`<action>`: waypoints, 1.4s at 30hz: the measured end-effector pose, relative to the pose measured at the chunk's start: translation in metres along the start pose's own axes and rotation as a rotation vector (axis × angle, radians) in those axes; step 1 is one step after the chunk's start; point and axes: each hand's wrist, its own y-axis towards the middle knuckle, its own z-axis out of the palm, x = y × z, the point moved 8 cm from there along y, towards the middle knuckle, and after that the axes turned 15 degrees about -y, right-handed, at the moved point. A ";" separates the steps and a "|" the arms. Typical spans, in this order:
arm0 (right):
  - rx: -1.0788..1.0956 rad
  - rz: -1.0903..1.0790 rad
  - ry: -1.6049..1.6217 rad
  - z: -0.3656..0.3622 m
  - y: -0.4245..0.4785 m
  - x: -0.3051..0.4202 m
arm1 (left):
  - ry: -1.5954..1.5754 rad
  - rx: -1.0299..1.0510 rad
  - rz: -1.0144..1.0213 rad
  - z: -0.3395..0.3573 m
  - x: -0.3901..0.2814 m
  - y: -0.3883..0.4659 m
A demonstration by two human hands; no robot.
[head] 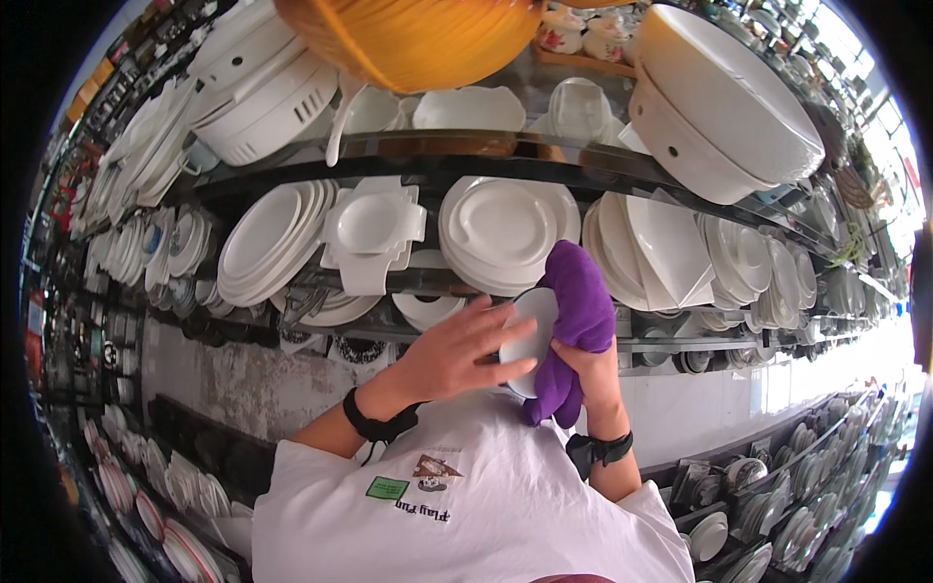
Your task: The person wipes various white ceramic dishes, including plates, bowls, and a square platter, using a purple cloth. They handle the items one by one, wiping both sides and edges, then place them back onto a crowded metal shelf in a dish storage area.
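A purple cloth (583,299) is bunched in my right hand (592,368), its thumb on the near side. Against the cloth's left side stands a small round white dish (531,331) with a thin dark rim, tilted up on edge. My left hand (459,353) has its fingers spread over the face of the dish; whether the fingertips touch it I cannot tell. The cloth hides the dish's right edge. Just beyond my hands, a stack of round white plates (503,229) leans on the shelf.
A glass shelf (641,178) with a dark edge holds large white ceramic pots (721,109) and bowls. White square-handled dishes (372,222), oval plates (262,233) and square plates (667,248) stand below. An orange ribbed object (423,44) overhangs the top. More crockery racks flank me.
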 end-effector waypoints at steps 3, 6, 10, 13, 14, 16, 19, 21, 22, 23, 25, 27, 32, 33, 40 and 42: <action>-0.014 -0.030 -0.006 0.011 0.002 0.011 | -0.295 -0.196 -0.157 0.006 0.020 -0.017; -0.026 -0.052 -0.087 0.025 0.004 0.019 | -0.636 -0.313 -0.268 0.021 0.032 -0.027; 0.031 0.009 -0.074 0.050 0.007 0.011 | -0.862 -0.357 -0.516 0.037 0.057 -0.062; 0.055 -0.004 -0.147 0.064 0.009 0.007 | -0.972 -0.476 -0.572 0.029 0.066 -0.074; 0.054 -0.016 -0.178 0.068 0.010 0.007 | -1.028 -0.520 -0.609 0.026 0.066 -0.076; 0.057 -0.058 -0.217 0.080 0.005 0.019 | -1.083 -0.584 -0.617 0.025 0.070 -0.085; 0.038 -0.116 -0.247 0.092 0.000 0.036 | -1.142 -0.645 -0.603 0.023 0.072 -0.092; 0.056 -0.138 -0.232 0.097 -0.004 0.038 | -1.205 -0.656 -0.604 0.023 0.070 -0.096; 0.048 -0.143 -0.251 0.097 -0.006 0.038 | -1.171 -0.649 -0.600 0.021 0.070 -0.097; 0.044 -0.132 -0.264 0.097 -0.008 0.037 | -1.165 -0.643 -0.591 0.021 0.069 -0.098; 0.029 -0.107 -0.286 0.097 -0.011 0.032 | -1.157 -0.622 -0.577 0.022 0.069 -0.100; 0.070 -0.090 -0.289 0.099 -0.014 0.022 | -1.128 -0.598 -0.601 0.021 0.065 -0.103; 0.114 -0.218 -0.503 0.101 -0.022 0.024 | -1.078 -0.153 -0.775 0.010 0.048 -0.101; 0.131 -0.298 -0.566 0.106 -0.024 0.035 | -1.051 -0.109 -0.777 0.018 0.046 -0.112; 0.163 -0.230 -0.600 0.124 -0.035 0.010 | -1.083 -0.095 -0.794 0.038 0.044 -0.151; 0.169 -0.099 -0.543 0.126 -0.041 -0.010 | -1.090 -0.102 -0.801 0.035 0.046 -0.154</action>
